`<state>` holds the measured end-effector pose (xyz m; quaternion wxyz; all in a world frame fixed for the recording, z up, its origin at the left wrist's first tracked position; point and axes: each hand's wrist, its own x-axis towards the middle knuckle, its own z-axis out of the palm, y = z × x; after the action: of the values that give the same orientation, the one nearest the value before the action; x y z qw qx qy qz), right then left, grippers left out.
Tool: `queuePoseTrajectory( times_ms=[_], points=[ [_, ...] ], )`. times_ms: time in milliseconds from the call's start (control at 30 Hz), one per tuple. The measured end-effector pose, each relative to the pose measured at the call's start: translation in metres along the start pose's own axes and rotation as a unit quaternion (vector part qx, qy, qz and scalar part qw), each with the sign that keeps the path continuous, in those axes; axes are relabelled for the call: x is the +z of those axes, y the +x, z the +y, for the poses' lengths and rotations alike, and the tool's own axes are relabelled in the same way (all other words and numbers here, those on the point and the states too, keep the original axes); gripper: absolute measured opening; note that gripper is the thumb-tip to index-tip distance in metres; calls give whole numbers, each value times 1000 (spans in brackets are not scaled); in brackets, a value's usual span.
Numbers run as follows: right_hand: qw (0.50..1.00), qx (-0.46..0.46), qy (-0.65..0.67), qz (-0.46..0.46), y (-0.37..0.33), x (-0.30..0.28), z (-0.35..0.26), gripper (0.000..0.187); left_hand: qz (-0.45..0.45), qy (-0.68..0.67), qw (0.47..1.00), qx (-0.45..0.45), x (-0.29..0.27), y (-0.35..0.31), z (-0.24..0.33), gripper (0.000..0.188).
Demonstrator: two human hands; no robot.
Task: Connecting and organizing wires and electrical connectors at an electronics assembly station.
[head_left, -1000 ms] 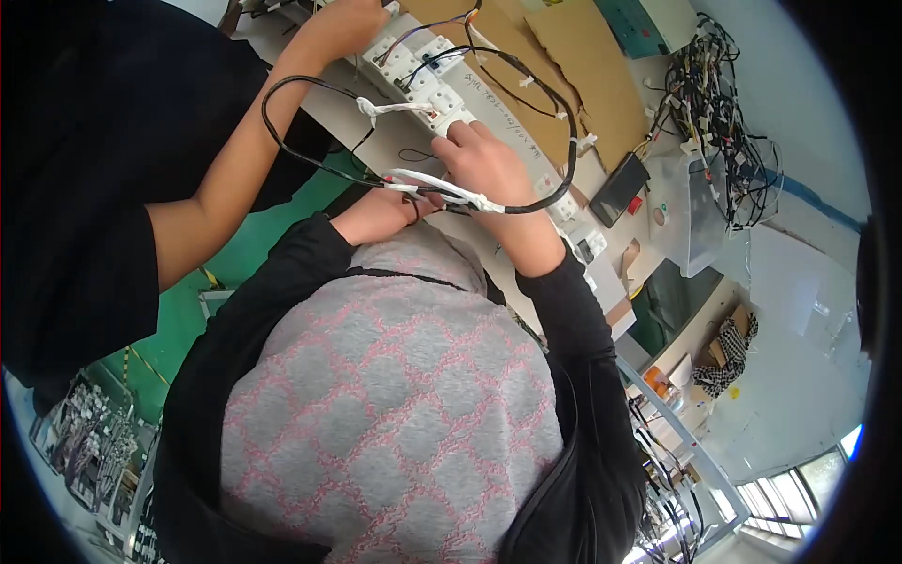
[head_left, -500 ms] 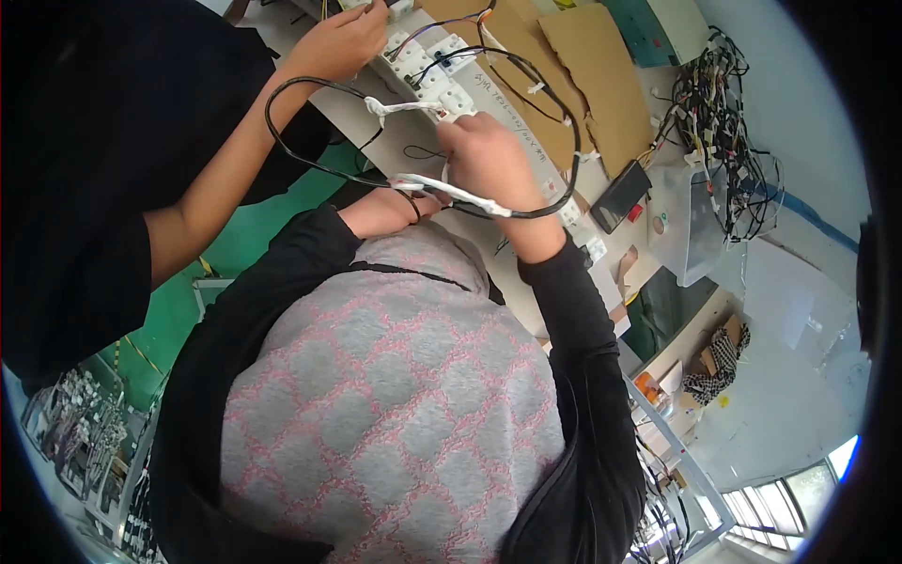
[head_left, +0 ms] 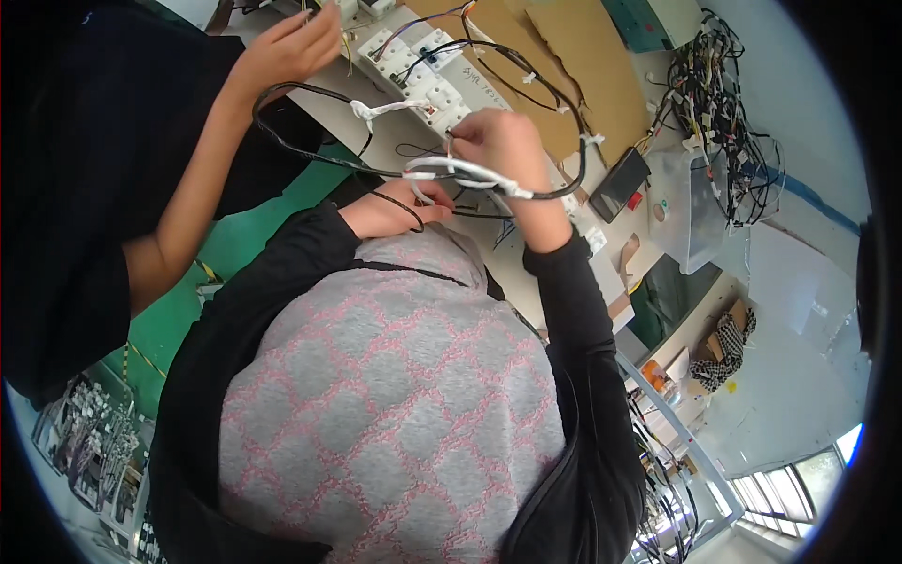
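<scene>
A black cable harness (head_left: 301,152) with white-wrapped stretches loops across both my hands and the board of white sockets (head_left: 434,92). My left hand (head_left: 395,209), low by the bench edge, has its fingers curled round the harness, near a white-wrapped stretch. My right hand (head_left: 507,146) is raised beside the near end of the sockets. Its thumb and index finger pinch a small wire end, too small to make out fully. One white-wrapped branch (head_left: 385,108) runs to a socket just left of my right fingertips.
To my left a co-worker's hand (head_left: 287,52) works at the board's far end. Cardboard (head_left: 601,80) lies behind the sockets. At right are a black phone (head_left: 620,185), a clear plastic bin (head_left: 693,226) and a tangle of harnesses (head_left: 719,122). A green case (head_left: 634,21) stands at the back.
My right hand has drawn back slightly from the sockets, its pinch now more visible. The white-wrapped stretch between my hands has shifted. The co-worker's hand has moved a little left and down.
</scene>
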<state>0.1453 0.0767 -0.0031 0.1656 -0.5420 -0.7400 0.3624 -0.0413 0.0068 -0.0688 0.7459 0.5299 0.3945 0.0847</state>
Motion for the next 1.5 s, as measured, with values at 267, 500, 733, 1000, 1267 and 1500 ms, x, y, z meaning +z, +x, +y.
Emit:
queuePoseTrajectory(
  times_ms=[267,500,733,1000,1267,1500],
  points=[
    [984,41,-143,93,-5,15,17,29,-3,55,998,2,2,8,-9,32],
    [993,71,-94,32,7,4,49,64,25,164,984,56,4,11,7,31],
    [944,-42,-136,298,-123,18,10,27,147,206,955,157,2,0,36,27],
    [957,151,202,143,-157,57,11,17,120,208,957,161,14,9,73,28],
    [928,-38,101,356,-128,86,37,19,120,157,963,185,15,8,79,30],
    [871,-34,-89,483,-113,95,45,19,79,211,964,140,14,18,41,21]
  ],
)
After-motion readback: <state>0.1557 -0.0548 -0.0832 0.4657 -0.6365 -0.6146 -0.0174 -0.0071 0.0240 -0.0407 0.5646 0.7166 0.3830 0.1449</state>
